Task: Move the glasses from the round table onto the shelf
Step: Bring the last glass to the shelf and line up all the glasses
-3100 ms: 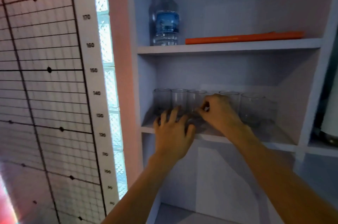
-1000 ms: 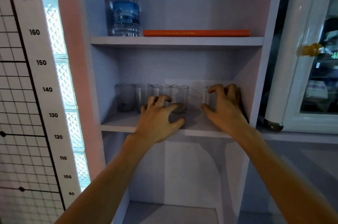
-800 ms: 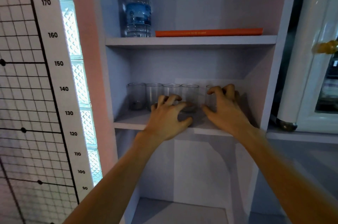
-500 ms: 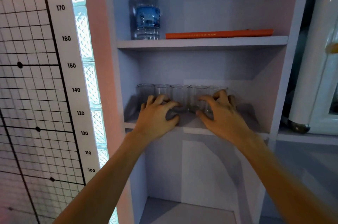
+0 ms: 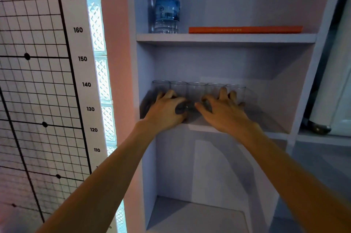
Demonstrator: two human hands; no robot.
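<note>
a tall, pale lilac-grey shelf unit (image 5: 226, 39) fills the middle of the view, built into a narrow alcove with a pinkish wall on its left side. five clear drinking glasses (image 5: 196, 90) stand upright in a close row on the middle shelf, rims nearly touching, pushed toward the left wall of the compartment; the right part of that shelf is bare.

two bare forearms reach up from the bottom of the frame. the left hand (image 5: 167, 110) rests on the shelf in front of the two leftmost glasses, fingers curled loosely and spread toward their bases. the right hand (image 5: 223, 111) lies in front of the two rightmost glasses, fingers splayed, tips against or just beside the glass walls. neither hand is wrapped around a glass; whether the fingertips actually touch the glass is hard to tell in the dim light.

on the shelf above, a plastic water bottle (image 5: 166, 6) with a blue label stands at the left; the label's print is too small to read. beside it lies a flat orange book (image 5: 245, 29), spine outward, its lettering blurred.

left of the unit runs a vertical strip of glowing glass blocks (image 5: 99, 58), and beyond it a white wall chart (image 5: 38, 80) with a black grid, black dots and a height scale reading 170, 160, 150, 140, 130, 120, 110. at the far right edge is a white, rounded cabinet door (image 5: 334, 90).
</note>
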